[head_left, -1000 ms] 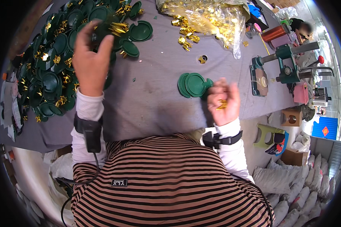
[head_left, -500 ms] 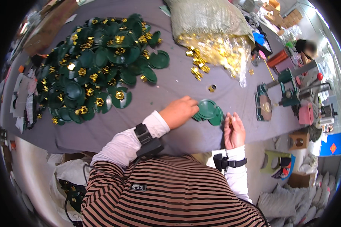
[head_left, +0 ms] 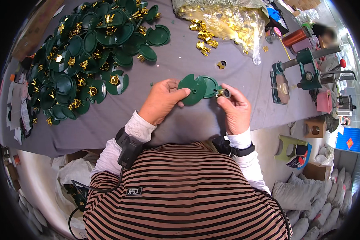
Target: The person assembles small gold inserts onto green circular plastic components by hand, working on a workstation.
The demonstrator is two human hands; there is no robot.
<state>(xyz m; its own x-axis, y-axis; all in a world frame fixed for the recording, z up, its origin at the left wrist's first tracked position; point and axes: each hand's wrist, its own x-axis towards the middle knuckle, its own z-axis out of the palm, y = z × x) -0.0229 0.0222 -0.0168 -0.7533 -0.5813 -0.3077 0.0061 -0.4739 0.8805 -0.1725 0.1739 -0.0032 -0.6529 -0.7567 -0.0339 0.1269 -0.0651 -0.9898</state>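
Note:
Between the thumb and fingers of my left hand [head_left: 158, 103] is a flat green disc [head_left: 195, 83], tilted up, with a notch at its rim and a small hole near its middle. Just behind it, partly covered, is a second green disc [head_left: 211, 87] with a raised rim. My right hand [head_left: 237, 113] pinches a short gold cylinder-shaped metal piece [head_left: 224, 93], its dark round end showing, close to the discs' right side. Beyond the hands, a small gold piece with a dark round centre [head_left: 221, 64] lies apart on the cloth.
A big heap of green discs with gold clips [head_left: 90, 50] covers the left of the grey cloth-covered table [head_left: 180, 124]. Loose gold clips [head_left: 204, 37] lie by a clear bag of gold parts [head_left: 236, 30]. A green hand press [head_left: 308, 74] stands at the right.
My left hand has lifted a green disc off the table and tilted it up. My right hand, now showing the gold cylinder piece, has come in beside the discs. The view has shifted.

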